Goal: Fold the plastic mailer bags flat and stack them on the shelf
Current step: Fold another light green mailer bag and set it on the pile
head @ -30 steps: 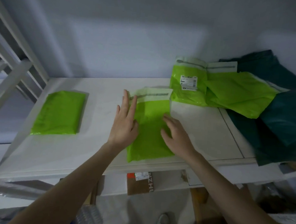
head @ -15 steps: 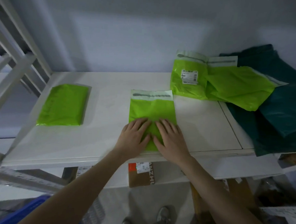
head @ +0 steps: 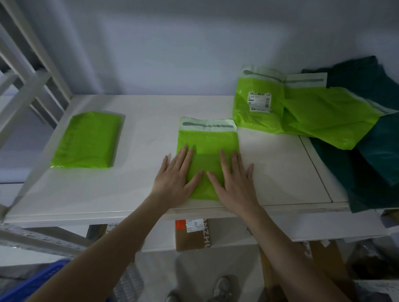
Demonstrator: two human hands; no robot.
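A lime-green mailer bag (head: 207,144) with a pale adhesive flap at its far end lies flat near the front edge of the white shelf (head: 149,116). My left hand (head: 175,177) presses palm-down on its lower left side, fingers spread. My right hand (head: 235,182) presses palm-down on its lower right side, partly over the bag's edge. Both hands lie flat and grip nothing. A folded green mailer (head: 88,140) rests at the shelf's left. A heap of unfolded green mailers (head: 307,110) sits at the back right, one with a white label.
Dark teal bags (head: 383,146) are piled at the right end and hang over the shelf's edge. White rack struts (head: 24,72) rise at the left. Below the shelf are a cardboard box (head: 193,234), a blue crate (head: 37,281) and my shoes on the floor.
My hands slid from the bag's upper half down to its near end, then spread apart sideways across the bag, flattening it. The bag has straightened on the shelf.
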